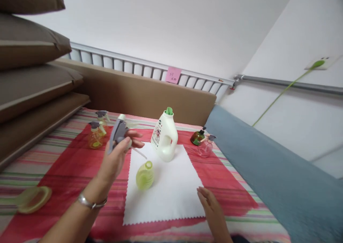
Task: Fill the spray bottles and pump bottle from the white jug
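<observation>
My left hand (pixel 120 150) grips a grey and white spray nozzle (pixel 118 130), its thin dip tube pointing down and right. The tube's end is just above the mouth of a yellow-green translucent bottle (pixel 145 177), which stands uncapped on a white cloth (pixel 171 196) with zigzag edges. My right hand (pixel 211 207) is at the cloth's front right corner, fingers stretched out, with nothing in it. Behind the green bottle stands a large cream jug (pixel 165 137) with a handle and a green spout in its open neck.
Two orange spray bottles (pixel 95 138) stand at the back left. A brown pump bottle (pixel 197 137) and a pink spray bottle (pixel 205 148) are at the right. A pale yellow ring-shaped object (pixel 34 199) lies front left. Stacked brown cushions (pixel 34 78) rise on the left.
</observation>
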Action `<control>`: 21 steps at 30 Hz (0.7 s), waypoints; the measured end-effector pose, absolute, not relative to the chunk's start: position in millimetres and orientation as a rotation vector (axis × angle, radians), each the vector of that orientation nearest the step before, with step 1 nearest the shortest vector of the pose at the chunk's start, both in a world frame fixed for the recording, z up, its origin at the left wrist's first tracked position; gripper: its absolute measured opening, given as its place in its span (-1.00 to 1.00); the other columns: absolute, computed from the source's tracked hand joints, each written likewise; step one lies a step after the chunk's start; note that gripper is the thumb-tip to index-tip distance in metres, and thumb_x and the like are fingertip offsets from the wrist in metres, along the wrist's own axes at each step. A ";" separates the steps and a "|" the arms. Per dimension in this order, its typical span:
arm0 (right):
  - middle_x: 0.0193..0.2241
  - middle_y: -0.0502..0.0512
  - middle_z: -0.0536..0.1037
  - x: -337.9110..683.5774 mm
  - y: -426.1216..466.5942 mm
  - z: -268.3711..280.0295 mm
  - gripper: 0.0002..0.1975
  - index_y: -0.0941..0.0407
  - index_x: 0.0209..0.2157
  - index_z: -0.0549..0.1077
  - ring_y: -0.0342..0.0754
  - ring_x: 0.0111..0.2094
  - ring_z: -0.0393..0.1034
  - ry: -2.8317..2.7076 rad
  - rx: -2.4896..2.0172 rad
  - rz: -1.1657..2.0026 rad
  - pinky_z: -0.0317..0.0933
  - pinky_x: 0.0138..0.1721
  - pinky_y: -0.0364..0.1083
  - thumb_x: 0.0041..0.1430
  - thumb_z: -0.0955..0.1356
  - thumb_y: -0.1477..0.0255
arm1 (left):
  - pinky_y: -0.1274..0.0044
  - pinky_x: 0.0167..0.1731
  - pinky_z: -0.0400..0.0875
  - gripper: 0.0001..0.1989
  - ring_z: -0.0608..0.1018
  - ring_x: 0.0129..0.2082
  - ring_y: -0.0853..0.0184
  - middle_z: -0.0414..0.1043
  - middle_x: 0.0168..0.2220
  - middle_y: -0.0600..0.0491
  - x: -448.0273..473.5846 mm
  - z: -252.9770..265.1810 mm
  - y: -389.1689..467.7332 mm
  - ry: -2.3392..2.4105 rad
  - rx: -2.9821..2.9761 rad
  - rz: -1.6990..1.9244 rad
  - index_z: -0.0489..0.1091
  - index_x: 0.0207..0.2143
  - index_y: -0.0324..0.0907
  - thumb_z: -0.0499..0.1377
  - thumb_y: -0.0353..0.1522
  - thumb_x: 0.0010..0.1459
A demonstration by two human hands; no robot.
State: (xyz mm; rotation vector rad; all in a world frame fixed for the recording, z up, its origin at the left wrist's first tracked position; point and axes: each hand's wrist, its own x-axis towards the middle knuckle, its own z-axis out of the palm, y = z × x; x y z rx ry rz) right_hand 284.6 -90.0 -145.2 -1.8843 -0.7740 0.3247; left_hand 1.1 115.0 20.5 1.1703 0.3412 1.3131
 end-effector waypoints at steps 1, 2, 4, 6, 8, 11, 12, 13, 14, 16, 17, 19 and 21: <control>-0.20 0.17 0.54 284.9 -93.7 -148.3 -0.60 0.11 -0.27 0.43 0.14 -0.10 0.37 -0.755 -1.868 0.339 0.27 -0.11 0.04 -0.09 0.33 0.12 | 0.37 -0.29 0.40 -0.80 0.55 -0.40 0.24 0.49 -0.26 -0.01 6.2 23.6 111.7 0.374 1.228 1.281 0.40 -0.25 -0.19 0.11 -0.33 0.07; -0.20 0.17 0.54 285.1 -96.3 -150.5 -0.59 0.11 -0.26 0.43 0.14 -0.10 0.38 -0.741 -1.848 0.357 0.27 -0.10 0.04 -0.09 0.33 0.12 | 0.37 -0.29 0.40 -0.80 0.55 -0.39 0.23 0.49 -0.25 -0.01 11.0 25.9 108.6 0.406 1.285 1.252 0.40 -0.25 -0.20 0.11 -0.32 0.07; -0.21 0.18 0.54 284.9 -99.6 -152.8 -0.57 0.12 -0.26 0.43 0.14 -0.12 0.39 -0.722 -1.811 0.385 0.25 -0.09 0.04 -0.11 0.33 0.12 | 0.38 -0.29 0.40 -0.78 0.55 -0.36 0.21 0.49 -0.25 -0.04 19.7 28.3 102.7 0.451 1.389 1.204 0.39 -0.25 -0.21 0.11 -0.30 0.08; -0.21 0.18 0.54 284.9 -102.2 -153.1 -0.57 0.13 -0.27 0.43 0.13 -0.12 0.39 -0.723 -1.788 0.405 0.24 -0.08 0.04 -0.11 0.34 0.12 | 0.38 -0.27 0.39 -0.77 0.55 -0.35 0.21 0.48 -0.25 -0.05 26.8 29.0 97.6 0.476 1.456 1.167 0.40 -0.25 -0.23 0.11 -0.29 0.08; -0.23 0.18 0.54 285.7 -105.5 -152.8 -0.58 0.12 -0.27 0.44 0.13 -0.13 0.39 -0.731 -1.775 0.427 0.25 -0.09 0.03 -0.11 0.34 0.12 | 0.38 -0.26 0.39 -0.76 0.55 -0.35 0.21 0.48 -0.26 -0.06 32.6 29.2 93.9 0.496 1.479 1.146 0.40 -0.26 -0.23 0.12 -0.28 0.07; -0.25 0.18 0.55 288.5 -112.8 -154.4 -0.59 0.12 -0.27 0.44 0.13 -0.14 0.40 -0.735 -1.749 0.452 0.27 -0.11 0.02 -0.11 0.34 0.13 | 0.37 -0.25 0.38 -0.74 0.55 -0.34 0.20 0.49 -0.27 -0.07 39.2 28.5 92.1 0.526 1.472 1.124 0.40 -0.25 -0.23 0.13 -0.26 0.06; -0.25 0.18 0.56 289.7 -115.7 -155.8 -0.59 0.12 -0.27 0.45 0.13 -0.14 0.41 -0.735 -1.743 0.452 0.27 -0.11 0.02 -0.11 0.34 0.13 | 0.37 -0.25 0.38 -0.73 0.55 -0.33 0.19 0.49 -0.27 -0.08 40.9 27.4 92.5 0.537 1.472 1.115 0.40 -0.24 -0.24 0.13 -0.25 0.06; -0.25 0.18 0.56 290.7 -118.6 -157.7 -0.59 0.11 -0.28 0.45 0.13 -0.15 0.41 -0.735 -1.740 0.450 0.28 -0.11 0.01 -0.12 0.34 0.12 | 0.37 -0.25 0.38 -0.72 0.54 -0.32 0.18 0.49 -0.28 -0.08 42.3 25.5 93.2 0.552 1.476 1.108 0.40 -0.24 -0.24 0.13 -0.25 0.05; -0.26 0.17 0.56 291.5 -121.6 -159.9 -0.60 0.11 -0.29 0.46 0.13 -0.15 0.41 -0.736 -1.740 0.445 0.28 -0.11 0.00 -0.12 0.35 0.12 | 0.37 -0.24 0.38 -0.72 0.54 -0.30 0.17 0.49 -0.28 -0.08 43.4 22.4 94.2 0.573 1.484 1.096 0.39 -0.23 -0.24 0.14 -0.24 0.05; -0.25 0.16 0.56 291.8 -126.7 -164.5 -0.61 0.10 -0.30 0.47 0.12 -0.16 0.42 -0.753 -1.745 0.443 0.29 -0.12 -0.02 -0.11 0.35 0.12 | 0.37 -0.20 0.36 -0.71 0.52 -0.24 0.16 0.49 -0.26 -0.09 45.1 12.0 96.6 0.631 1.512 1.075 0.40 -0.23 -0.24 0.15 -0.24 0.04; -0.26 0.16 0.56 290.9 -128.5 -166.6 -0.62 0.09 -0.31 0.48 0.12 -0.16 0.42 -0.761 -1.748 0.441 0.30 -0.13 -0.03 -0.11 0.35 0.13 | 0.37 -0.17 0.34 -0.71 0.50 -0.20 0.15 0.49 -0.25 -0.09 45.7 4.5 97.8 0.665 1.538 1.057 0.41 -0.24 -0.24 0.16 -0.24 0.03; -0.27 0.15 0.57 286.2 -129.6 -168.8 -0.64 0.09 -0.32 0.49 0.10 -0.18 0.43 -0.790 -1.758 0.445 0.32 -0.16 -0.05 -0.10 0.35 0.14 | 0.38 -0.13 0.31 -0.71 0.47 -0.15 0.15 0.48 -0.22 -0.08 47.0 -13.8 100.4 0.744 1.613 1.008 0.42 -0.26 -0.23 0.17 -0.22 0.02; -0.30 0.15 0.57 277.1 -126.0 -166.8 -0.66 0.10 -0.33 0.49 0.08 -0.21 0.45 -0.839 -1.765 0.470 0.33 -0.19 -0.06 -0.08 0.35 0.15 | 0.40 -0.16 0.32 -0.67 0.47 -0.16 0.16 0.47 -0.20 -0.09 48.5 -33.9 102.8 0.792 1.689 0.959 0.42 -0.25 -0.23 0.15 -0.18 0.02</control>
